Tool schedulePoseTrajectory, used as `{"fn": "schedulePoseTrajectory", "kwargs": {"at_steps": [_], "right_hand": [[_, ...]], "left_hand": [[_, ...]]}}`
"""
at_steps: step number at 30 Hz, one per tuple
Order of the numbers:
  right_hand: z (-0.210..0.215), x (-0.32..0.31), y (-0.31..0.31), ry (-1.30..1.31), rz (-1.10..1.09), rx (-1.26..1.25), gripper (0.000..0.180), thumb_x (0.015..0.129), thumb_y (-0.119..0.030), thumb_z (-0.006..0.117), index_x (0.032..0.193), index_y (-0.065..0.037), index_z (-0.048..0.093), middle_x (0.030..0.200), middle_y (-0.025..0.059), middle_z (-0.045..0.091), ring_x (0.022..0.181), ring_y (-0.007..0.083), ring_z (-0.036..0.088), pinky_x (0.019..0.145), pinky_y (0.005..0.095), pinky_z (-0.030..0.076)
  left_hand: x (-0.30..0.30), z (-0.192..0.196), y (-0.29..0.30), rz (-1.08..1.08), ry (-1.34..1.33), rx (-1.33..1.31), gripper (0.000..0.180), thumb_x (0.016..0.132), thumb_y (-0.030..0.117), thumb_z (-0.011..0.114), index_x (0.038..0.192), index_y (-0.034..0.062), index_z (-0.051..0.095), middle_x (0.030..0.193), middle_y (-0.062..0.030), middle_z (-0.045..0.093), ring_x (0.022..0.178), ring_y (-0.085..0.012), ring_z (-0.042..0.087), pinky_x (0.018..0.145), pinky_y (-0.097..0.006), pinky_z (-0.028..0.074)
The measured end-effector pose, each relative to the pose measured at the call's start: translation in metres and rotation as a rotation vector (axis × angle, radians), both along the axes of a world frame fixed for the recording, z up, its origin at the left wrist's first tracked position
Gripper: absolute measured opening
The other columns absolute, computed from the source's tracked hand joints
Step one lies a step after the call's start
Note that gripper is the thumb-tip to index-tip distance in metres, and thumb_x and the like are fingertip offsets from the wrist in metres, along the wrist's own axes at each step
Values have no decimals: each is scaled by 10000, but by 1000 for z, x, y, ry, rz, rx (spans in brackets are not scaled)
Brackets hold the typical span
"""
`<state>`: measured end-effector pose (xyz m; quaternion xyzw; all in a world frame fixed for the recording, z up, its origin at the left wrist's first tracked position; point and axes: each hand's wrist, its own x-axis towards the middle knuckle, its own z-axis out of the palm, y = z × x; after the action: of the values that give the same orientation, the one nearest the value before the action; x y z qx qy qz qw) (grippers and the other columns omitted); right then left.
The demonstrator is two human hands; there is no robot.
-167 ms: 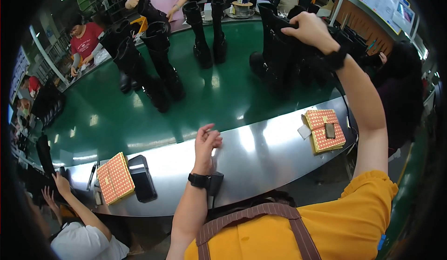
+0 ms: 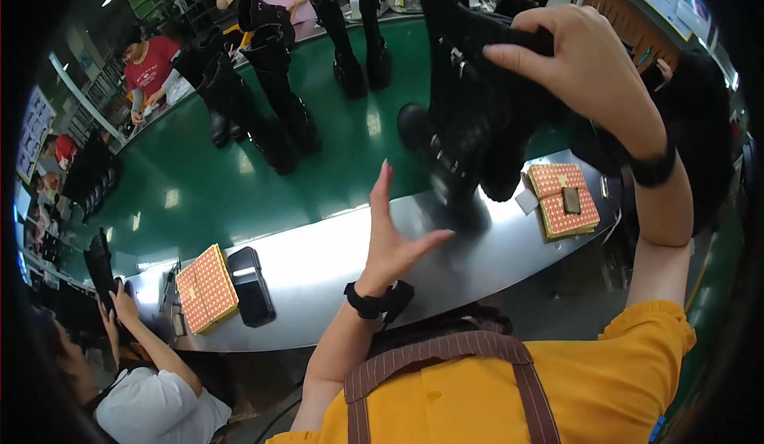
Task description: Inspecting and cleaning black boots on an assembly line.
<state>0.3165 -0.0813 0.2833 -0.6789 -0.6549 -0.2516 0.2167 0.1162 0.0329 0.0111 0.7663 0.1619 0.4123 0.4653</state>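
Observation:
My right hand (image 2: pixel 585 66) is closed round the shaft tops of tall black boots (image 2: pixel 469 102) with metal buckles, which look like a pair. They hang tilted over the near edge of the green surface and the metal ledge; one is partly hidden behind the other. Where my fingers go inside the shafts is out of sight. My left hand (image 2: pixel 394 245) holds nothing, its thumb and fingers spread wide above the metal ledge (image 2: pixel 318 285), just left of the boots and apart from them.
More black boots (image 2: pixel 282 94) stand on the green table (image 2: pixel 334 181), with another pair (image 2: pixel 372 38) farther back. Red-patterned card stacks (image 2: pixel 208 289) (image 2: pixel 563 197) and a black phone (image 2: pixel 251 285) lie on the ledge. A co-worker in white (image 2: pixel 159 396) handles a boot at left; others work across the table.
My right hand has brought the boots nearer, off the green surface toward the ledge. My left hand has moved right, and its curled fingers have spread apart.

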Motion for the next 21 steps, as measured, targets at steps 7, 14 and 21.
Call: {"fn": "schedulePoseTrajectory", "kwargs": {"at_steps": [7,14,21], "right_hand": [[-63,-59,-86,97,423,25,737,706,-444,843,1222,-10,546,1158,203,590,993,277,606,821,383,492],[-218,-69,-115,797,96,313,1039,650,-389,908,1410,43,345,1465,217,368,1310,325,428,1069,437,371],[-299,-61,-83,951,-140,266,239,870,-96,712,1071,19,654,901,149,714,781,248,688,738,334,532]], "left_hand": [[-9,21,-54,35,139,-15,1149,626,209,913,1516,32,207,1511,-249,305,1337,-365,409,1086,-420,356],[-47,13,-57,144,-130,-214,227,904,54,705,1105,-44,661,1037,-69,684,932,-138,631,853,-271,487],[-56,-3,-60,353,-347,-229,240,990,147,620,1123,-52,630,1038,-35,647,946,-136,581,882,-266,451]]}}
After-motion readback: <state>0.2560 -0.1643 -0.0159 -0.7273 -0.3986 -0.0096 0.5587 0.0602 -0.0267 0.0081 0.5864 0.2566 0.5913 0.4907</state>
